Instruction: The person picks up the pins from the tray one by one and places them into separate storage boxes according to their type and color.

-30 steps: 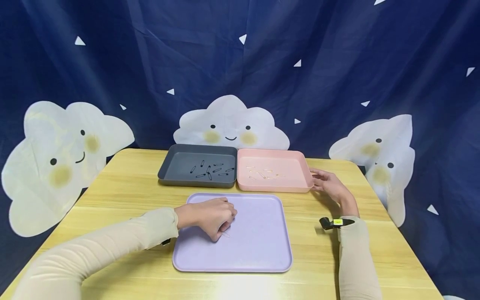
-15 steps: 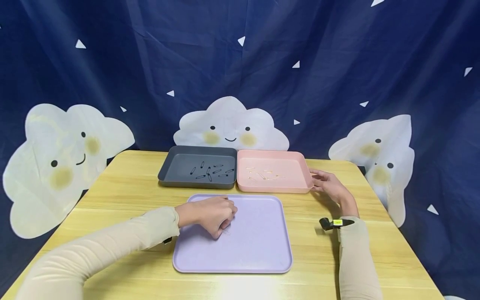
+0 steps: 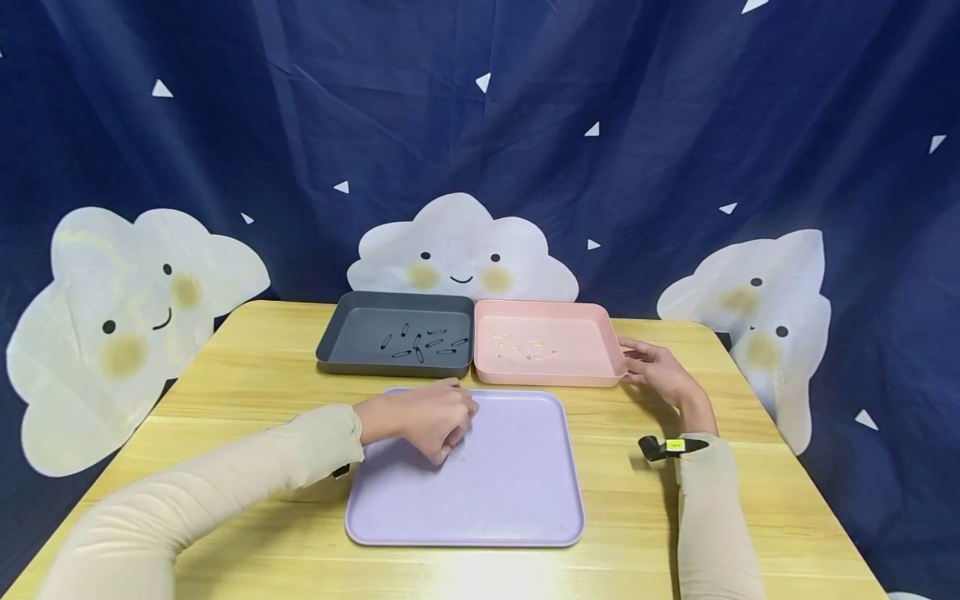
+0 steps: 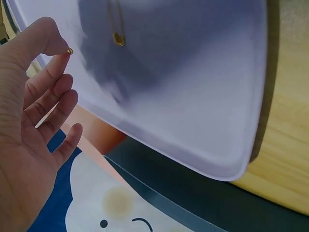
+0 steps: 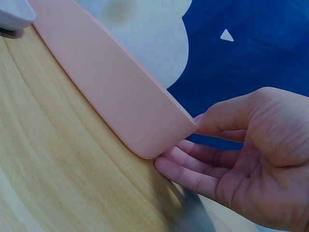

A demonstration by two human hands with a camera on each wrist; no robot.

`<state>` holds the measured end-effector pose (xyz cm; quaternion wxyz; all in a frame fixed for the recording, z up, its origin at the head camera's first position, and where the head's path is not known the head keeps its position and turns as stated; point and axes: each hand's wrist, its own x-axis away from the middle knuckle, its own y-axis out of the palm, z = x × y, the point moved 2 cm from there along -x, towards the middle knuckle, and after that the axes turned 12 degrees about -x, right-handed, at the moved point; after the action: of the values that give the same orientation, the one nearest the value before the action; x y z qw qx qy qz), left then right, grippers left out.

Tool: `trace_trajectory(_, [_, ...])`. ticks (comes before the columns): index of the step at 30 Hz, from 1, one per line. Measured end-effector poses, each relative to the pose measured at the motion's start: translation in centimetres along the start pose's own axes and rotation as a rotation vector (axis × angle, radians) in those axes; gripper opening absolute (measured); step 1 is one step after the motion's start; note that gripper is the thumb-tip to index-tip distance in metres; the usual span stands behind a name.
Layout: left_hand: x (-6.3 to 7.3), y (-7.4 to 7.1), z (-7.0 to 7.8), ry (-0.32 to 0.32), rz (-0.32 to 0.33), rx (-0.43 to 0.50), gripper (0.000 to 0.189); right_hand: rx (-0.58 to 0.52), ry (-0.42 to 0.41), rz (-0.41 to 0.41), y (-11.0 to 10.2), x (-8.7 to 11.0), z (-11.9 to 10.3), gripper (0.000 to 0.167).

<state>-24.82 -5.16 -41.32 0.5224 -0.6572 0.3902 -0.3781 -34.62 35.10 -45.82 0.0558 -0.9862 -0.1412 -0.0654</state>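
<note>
Above the lilac tray [image 3: 495,500], my left hand [image 3: 431,417] pinches a small gold safety pin [image 4: 70,50] between thumb and index finger; only its tip shows in the left wrist view, and the other fingers are loosely bent. Another gold safety pin [image 4: 119,38] lies on the tray beside that hand. My right hand [image 3: 663,371] touches the right end of the pink tray [image 5: 116,87]; its thumb is at the rim corner and its fingers lie along the outer wall. Several gold safety pins [image 3: 522,353] lie inside the pink tray.
Left of the pink tray, side by side with it, stands a dark grey tray [image 3: 352,337] holding several black safety pins [image 3: 417,342]. The trays rest on a wooden table [image 3: 255,375]. A navy curtain [image 3: 420,100] with clouds hangs behind the table's far edge.
My left hand has moved slightly away from me and to the right, up off the lilac tray, still pinching the pin. My right hand stays at the pink tray.
</note>
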Motion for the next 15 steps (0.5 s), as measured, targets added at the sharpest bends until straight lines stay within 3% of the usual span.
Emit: trace_trajectory(15, [-0.8, -1.1, -0.8, -0.023, 0.035, -0.027, 0.019, -0.001, -0.003, -0.004, -0.1, 0.0, 0.1, 0.055])
